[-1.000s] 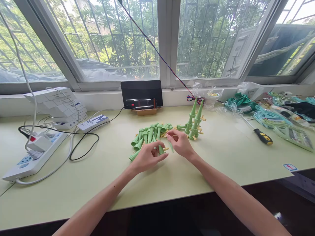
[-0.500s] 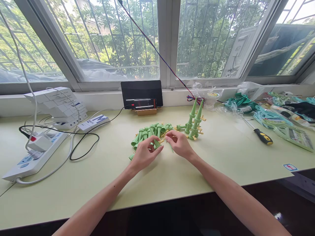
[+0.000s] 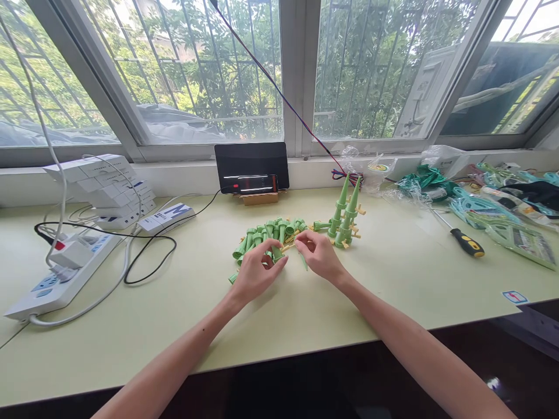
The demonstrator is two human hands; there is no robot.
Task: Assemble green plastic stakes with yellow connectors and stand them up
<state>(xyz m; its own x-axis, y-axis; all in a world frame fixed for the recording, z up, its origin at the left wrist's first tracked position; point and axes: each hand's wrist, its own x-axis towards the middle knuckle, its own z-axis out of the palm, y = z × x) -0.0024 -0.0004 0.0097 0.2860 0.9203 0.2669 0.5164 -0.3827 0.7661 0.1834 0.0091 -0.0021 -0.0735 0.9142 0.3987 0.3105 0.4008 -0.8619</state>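
Note:
A heap of green plastic cone spikes [image 3: 262, 237] with small yellow pegs lies on the pale green table [image 3: 174, 308]. My left hand [image 3: 255, 272] is closed around one green spike [image 3: 276, 252] at the front of the heap. My right hand [image 3: 320, 255] pinches a thin green stick [image 3: 303, 261] close to that spike's yellow peg, fingertips nearly touching the left hand's. Two taller assembled green spikes [image 3: 346, 215] stand upright just behind and to the right of my right hand.
A power strip [image 3: 56, 273] with plugs and black and white cables lies at the left beside stacked white boxes [image 3: 102, 186]. A phone on a stand [image 3: 253, 174] sits at the back centre. A black-and-yellow screwdriver [image 3: 466, 242] and plastic bags [image 3: 502, 215] lie at the right.
My left hand lifted its spike up and back toward the heap, meeting the right hand's fingertips. The right hand shifted only slightly.

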